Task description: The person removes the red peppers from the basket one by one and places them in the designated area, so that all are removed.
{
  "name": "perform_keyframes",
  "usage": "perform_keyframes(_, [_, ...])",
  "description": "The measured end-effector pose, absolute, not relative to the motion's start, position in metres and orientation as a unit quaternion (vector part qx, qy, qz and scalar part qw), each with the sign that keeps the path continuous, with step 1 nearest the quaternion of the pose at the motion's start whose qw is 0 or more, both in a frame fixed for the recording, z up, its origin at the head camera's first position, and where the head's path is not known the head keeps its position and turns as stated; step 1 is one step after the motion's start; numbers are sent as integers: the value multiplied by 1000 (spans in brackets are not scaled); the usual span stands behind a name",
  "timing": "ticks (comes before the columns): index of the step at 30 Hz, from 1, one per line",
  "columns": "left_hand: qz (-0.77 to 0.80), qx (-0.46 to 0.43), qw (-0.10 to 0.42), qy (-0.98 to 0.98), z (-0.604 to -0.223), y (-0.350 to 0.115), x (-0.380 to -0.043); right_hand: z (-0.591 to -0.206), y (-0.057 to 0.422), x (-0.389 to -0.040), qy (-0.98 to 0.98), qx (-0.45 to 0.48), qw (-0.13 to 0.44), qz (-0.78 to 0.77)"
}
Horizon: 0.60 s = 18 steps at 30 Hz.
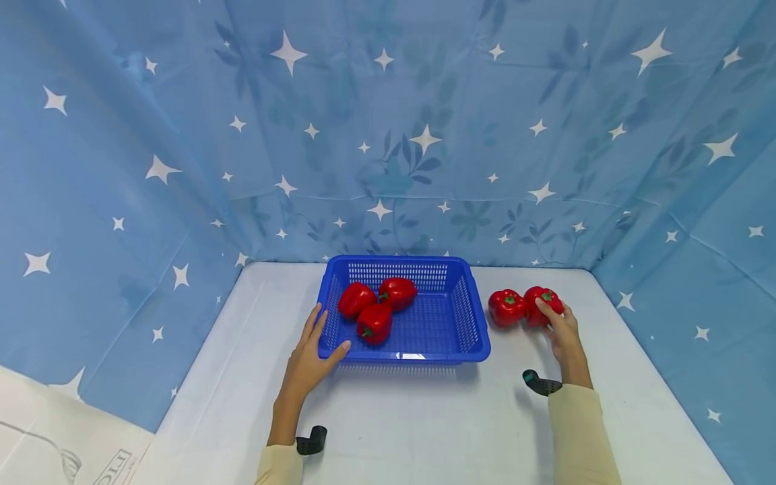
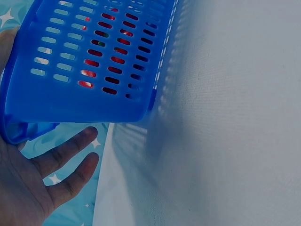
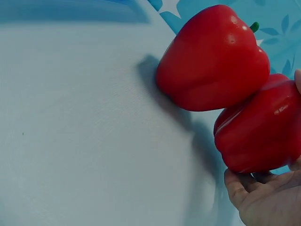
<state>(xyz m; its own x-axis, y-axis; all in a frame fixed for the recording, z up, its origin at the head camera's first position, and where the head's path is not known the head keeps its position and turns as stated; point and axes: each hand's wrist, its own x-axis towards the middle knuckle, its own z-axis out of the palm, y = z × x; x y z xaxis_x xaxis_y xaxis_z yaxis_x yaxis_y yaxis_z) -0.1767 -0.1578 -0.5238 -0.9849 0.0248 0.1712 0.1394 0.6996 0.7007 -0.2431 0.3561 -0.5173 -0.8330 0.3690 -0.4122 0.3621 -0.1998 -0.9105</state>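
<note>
A blue plastic basket (image 1: 376,353) with slotted walls holds three red bell peppers (image 1: 374,323) in its left half. My left hand (image 1: 308,364) lies at the basket's front left corner, fingers spread and straight along its outside, thumb at the front rim. Beneath the slotted wall in the left wrist view, two fingers (image 2: 70,153) stretch out. Right of the basket, my right hand (image 1: 565,335) holds a red bell pepper (image 3: 261,127) between thumb and fingers. Directly left of it is another red bell pepper (image 1: 506,308), its green stem upward.
Everything stands on a white table (image 1: 400,424). Behind it and on both sides hang blue curtains (image 1: 388,135) with white stars and leaves. A pale printed sheet (image 1: 60,431) shows at the lower left. Black wrist devices (image 1: 312,440) stick out from both forearms.
</note>
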Motion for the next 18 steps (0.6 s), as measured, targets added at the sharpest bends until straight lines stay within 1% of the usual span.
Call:
perform_keyframes(12, [-383, -45, 74, -920, -522, -158, -177, -527, 355, -245, -641, -280, 3, 715])
perform_keyframes(18, [-386, -44, 74, -918, -522, -157, -175, -529, 355, -247, -642, -282, 12, 712])
